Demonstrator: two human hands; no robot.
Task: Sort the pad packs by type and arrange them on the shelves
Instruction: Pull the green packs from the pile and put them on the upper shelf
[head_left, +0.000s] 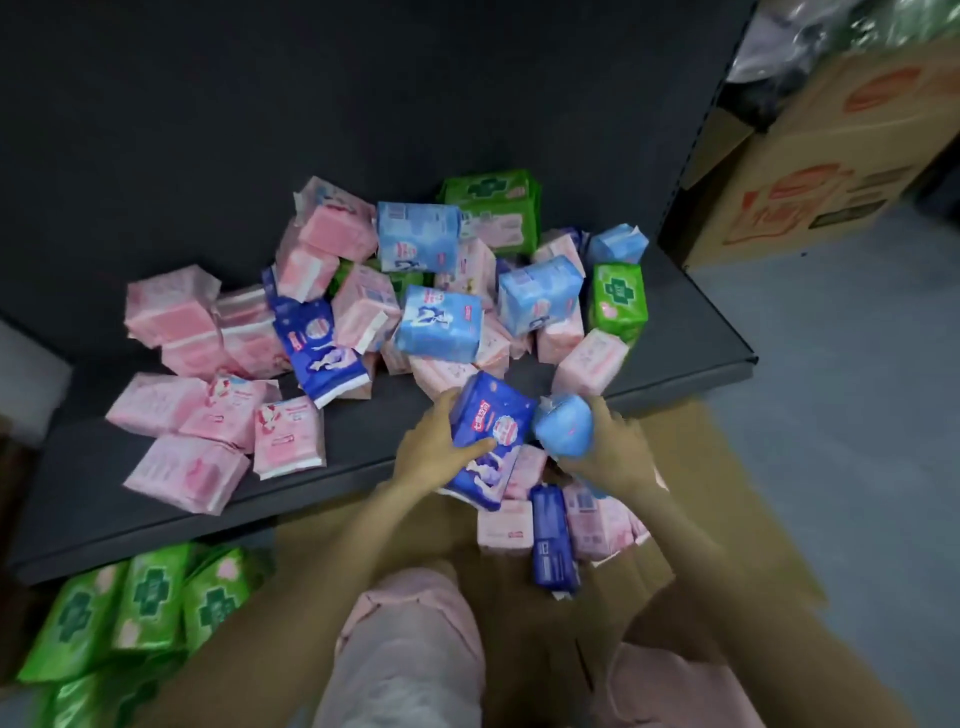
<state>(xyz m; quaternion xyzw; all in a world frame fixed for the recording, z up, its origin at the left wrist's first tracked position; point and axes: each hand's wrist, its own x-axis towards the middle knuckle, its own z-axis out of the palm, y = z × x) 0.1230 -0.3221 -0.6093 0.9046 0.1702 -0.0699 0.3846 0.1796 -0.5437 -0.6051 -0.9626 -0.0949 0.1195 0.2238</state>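
I see the left hand (434, 449) wrapped around a dark blue pack (488, 436), thumb on its front, and the right hand (605, 441) curled around a light blue pack (563, 423), both held just over the front edge of the dark shelf (363, 431). On the shelf lies a mixed heap of pink, light blue, dark blue and green packs (436, 322), with some pink packs (208, 431) lying apart on the left. Green packs (140, 603) stand in a row under the shelf, and a few more packs (556, 525) sit in the brown box (727, 519) under my hands.
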